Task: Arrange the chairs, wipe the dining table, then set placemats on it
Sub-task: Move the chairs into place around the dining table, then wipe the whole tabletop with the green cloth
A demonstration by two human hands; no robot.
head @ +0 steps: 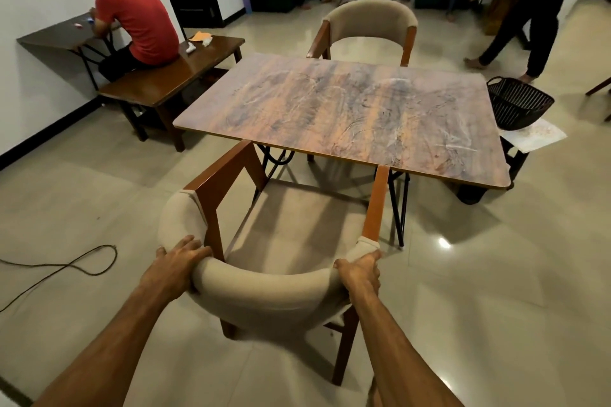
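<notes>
Holding the near chair at 6 o'clock by its curved padded back. Gripping with the left hand at the 9 o'clock end of that back, fingers wrapped over the top edge. Gripping with the right hand at the 3 o'clock end, fingers closed round the padding just below the wooden arm. Facing the dining table at frame centre, chair arm tips meeting its near edge, pale swirling streaks all over its top. Beyond it at 12 o'clock, 1 far chair drawn close to the opposite edge. At 3 o'clock, just beside the table's end, a dark basket with a pale patterned sheet directly beneath. At 10 o'clock, a wooden bench with a person in a red shirt seated on it, back turned. At 8 o'clock, a cable lying on the tiled floor.
</notes>
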